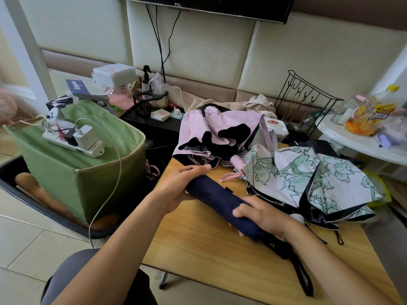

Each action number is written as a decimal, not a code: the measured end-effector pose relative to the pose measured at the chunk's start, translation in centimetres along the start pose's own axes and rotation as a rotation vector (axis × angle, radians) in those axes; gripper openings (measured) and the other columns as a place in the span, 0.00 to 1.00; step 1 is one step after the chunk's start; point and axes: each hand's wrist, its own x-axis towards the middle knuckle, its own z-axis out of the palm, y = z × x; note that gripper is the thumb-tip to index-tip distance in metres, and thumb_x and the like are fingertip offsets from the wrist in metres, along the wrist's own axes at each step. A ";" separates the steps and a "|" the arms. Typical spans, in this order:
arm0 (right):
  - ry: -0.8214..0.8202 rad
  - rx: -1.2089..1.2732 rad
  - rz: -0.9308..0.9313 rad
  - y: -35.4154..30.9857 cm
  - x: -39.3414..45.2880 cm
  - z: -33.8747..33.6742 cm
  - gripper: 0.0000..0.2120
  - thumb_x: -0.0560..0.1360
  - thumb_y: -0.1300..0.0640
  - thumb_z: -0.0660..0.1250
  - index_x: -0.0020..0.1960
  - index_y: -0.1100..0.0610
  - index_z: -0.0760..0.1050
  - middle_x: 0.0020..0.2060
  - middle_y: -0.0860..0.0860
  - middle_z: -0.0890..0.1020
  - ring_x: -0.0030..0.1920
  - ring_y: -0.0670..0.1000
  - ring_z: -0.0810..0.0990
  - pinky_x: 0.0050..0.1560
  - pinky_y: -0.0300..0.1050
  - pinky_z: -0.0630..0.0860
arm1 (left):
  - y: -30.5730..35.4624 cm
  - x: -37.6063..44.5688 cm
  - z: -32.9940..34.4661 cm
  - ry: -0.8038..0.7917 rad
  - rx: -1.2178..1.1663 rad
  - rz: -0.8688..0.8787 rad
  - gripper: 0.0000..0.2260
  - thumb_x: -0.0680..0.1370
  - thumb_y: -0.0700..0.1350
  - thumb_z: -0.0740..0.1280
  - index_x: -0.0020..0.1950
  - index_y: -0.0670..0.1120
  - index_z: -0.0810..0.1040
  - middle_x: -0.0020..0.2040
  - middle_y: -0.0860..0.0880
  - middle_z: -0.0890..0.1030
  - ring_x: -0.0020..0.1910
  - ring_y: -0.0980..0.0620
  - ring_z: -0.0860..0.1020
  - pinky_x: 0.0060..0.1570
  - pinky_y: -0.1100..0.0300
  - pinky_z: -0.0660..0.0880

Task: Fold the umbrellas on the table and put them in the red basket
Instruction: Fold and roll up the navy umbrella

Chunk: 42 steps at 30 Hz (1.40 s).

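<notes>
Both hands are gripping the rolled navy fabric umbrella [222, 205] above the light wooden table [198, 245]: the left hand [182, 188] is curling round its tip end, the right hand [264, 216] round its middle. The pink-and-black umbrella [211, 133] and the white umbrella with green leaf print [308, 179] are lying unfolded behind it, so most folding is seemingly remaining; no red basket is showing.

Both hands hold a rolled navy umbrella [222, 205] over the wooden table [198, 245]: the left hand [185, 188] grips its far end, the right hand [264, 219] wraps its near end by the black handle [284, 249]. Beyond the left hand lies a crumpled pink umbrella [218, 130]; just past the right hand, a floral umbrella [312, 179].
</notes>
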 end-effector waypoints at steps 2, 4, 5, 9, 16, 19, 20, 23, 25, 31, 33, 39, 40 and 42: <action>-0.066 0.113 0.021 0.7 -0.3 -0.2 0.22 0.70 0.47 0.68 0.56 0.63 0.75 0.46 0.62 0.84 0.36 0.60 0.81 0.31 0.46 0.74 | -0.1 0.1 0.3 -0.035 -0.006 0.021 0.22 0.73 0.54 0.78 0.57 0.38 0.83 0.50 0.44 0.84 0.51 0.49 0.82 0.54 0.48 0.82; -0.081 0.198 0.015 1.1 -0.4 -0.4 0.26 0.72 0.44 0.71 0.63 0.59 0.75 0.50 0.65 0.84 0.40 0.63 0.83 0.35 0.49 0.77 | -0.3 0.1 0.7 0.009 -0.040 0.048 0.19 0.74 0.51 0.78 0.55 0.37 0.83 0.48 0.44 0.85 0.50 0.48 0.83 0.49 0.51 0.82; -0.076 0.224 0.006 1.1 -0.5 -0.6 0.27 0.73 0.43 0.73 0.66 0.57 0.74 0.51 0.65 0.84 0.44 0.65 0.84 0.37 0.51 0.79 | -0.4 0.2 0.9 0.052 -0.053 0.054 0.18 0.74 0.51 0.78 0.52 0.38 0.83 0.46 0.44 0.85 0.49 0.48 0.83 0.47 0.53 0.82; -0.015 0.151 -0.053 0.5 -0.8 -1.0 0.20 0.77 0.50 0.76 0.64 0.56 0.76 0.52 0.64 0.84 0.51 0.67 0.85 0.44 0.54 0.82 | -0.9 0.2 1.3 0.238 -0.044 0.057 0.19 0.74 0.54 0.78 0.51 0.39 0.84 0.48 0.40 0.87 0.50 0.44 0.86 0.47 0.51 0.84; -0.032 0.131 -0.037 -0.2 -1.1 -1.6 0.17 0.82 0.49 0.67 0.59 0.63 0.78 0.48 0.67 0.85 0.50 0.69 0.86 0.38 0.50 0.82 | -0.6 0.2 1.6 0.306 -0.011 0.070 0.24 0.76 0.58 0.74 0.53 0.36 0.82 0.50 0.39 0.86 0.49 0.45 0.86 0.36 0.55 0.82; -0.075 0.145 0.001 -0.1 -1.1 -2.1 0.21 0.82 0.47 0.65 0.61 0.65 0.77 0.50 0.68 0.85 0.50 0.68 0.86 0.36 0.48 0.83 | -0.4 0.0 1.1 0.121 0.009 0.008 0.24 0.78 0.60 0.72 0.58 0.39 0.81 0.51 0.42 0.85 0.49 0.45 0.85 0.42 0.51 0.84; -0.091 0.163 0.023 0.0 -1.1 -2.3 0.22 0.82 0.46 0.64 0.62 0.66 0.76 0.52 0.68 0.84 0.50 0.68 0.86 0.36 0.47 0.83 | -0.3 -0.1 0.8 0.041 0.023 -0.001 0.22 0.78 0.58 0.72 0.59 0.41 0.81 0.52 0.43 0.83 0.51 0.43 0.85 0.44 0.49 0.84; -0.082 0.205 0.064 0.6 -1.3 -2.8 0.25 0.82 0.44 0.63 0.62 0.67 0.75 0.53 0.67 0.84 0.48 0.67 0.86 0.36 0.47 0.82 | -0.2 0.1 0.1 -0.097 0.019 0.022 0.15 0.77 0.47 0.75 0.60 0.41 0.81 0.55 0.39 0.83 0.53 0.41 0.85 0.50 0.45 0.84; -0.014 0.114 0.045 0.7 -1.4 -2.8 0.25 0.80 0.41 0.66 0.57 0.64 0.76 0.46 0.61 0.86 0.44 0.63 0.86 0.36 0.45 0.80 | -0.4 0.3 0.1 -0.071 0.021 0.039 0.14 0.77 0.46 0.75 0.60 0.41 0.82 0.55 0.37 0.84 0.51 0.43 0.85 0.48 0.46 0.84; 0.214 -0.607 -0.082 1.2 -1.4 -2.3 0.23 0.68 0.33 0.77 0.49 0.48 0.74 0.37 0.44 0.80 0.35 0.41 0.75 0.37 0.36 0.70 | -0.9 0.5 -0.2 0.017 0.052 0.058 0.14 0.79 0.51 0.72 0.58 0.42 0.82 0.56 0.39 0.84 0.55 0.42 0.85 0.51 0.41 0.84; 0.186 -0.605 -0.099 1.5 -1.3 -2.5 0.24 0.67 0.34 0.78 0.50 0.49 0.75 0.41 0.47 0.80 0.40 0.45 0.76 0.43 0.43 0.74 | -0.9 0.5 -0.4 0.016 0.048 0.052 0.15 0.80 0.51 0.72 0.59 0.41 0.82 0.57 0.38 0.84 0.54 0.43 0.85 0.49 0.43 0.84; 0.133 -0.586 -0.088 1.1 -1.1 -2.8 0.16 0.68 0.41 0.79 0.47 0.45 0.76 0.39 0.42 0.79 0.39 0.42 0.76 0.43 0.42 0.72 | -0.9 0.0 -0.6 -0.005 0.202 0.083 0.17 0.80 0.57 0.70 0.59 0.45 0.81 0.58 0.40 0.83 0.52 0.47 0.85 0.48 0.49 0.85; 0.137 -0.594 -0.086 1.0 -1.0 -2.9 0.16 0.68 0.42 0.79 0.46 0.46 0.76 0.39 0.43 0.79 0.38 0.42 0.75 0.42 0.42 0.72 | -0.8 0.0 -0.8 -0.017 0.273 0.102 0.16 0.79 0.58 0.70 0.58 0.47 0.81 0.58 0.41 0.82 0.53 0.47 0.84 0.49 0.47 0.85; 0.121 -0.614 -0.065 1.0 -1.0 -3.0 0.16 0.68 0.42 0.79 0.48 0.47 0.77 0.41 0.45 0.81 0.40 0.43 0.77 0.43 0.42 0.73 | -0.7 -0.2 -1.0 -0.080 0.399 0.147 0.13 0.78 0.55 0.74 0.58 0.50 0.81 0.57 0.42 0.81 0.54 0.46 0.82 0.53 0.45 0.84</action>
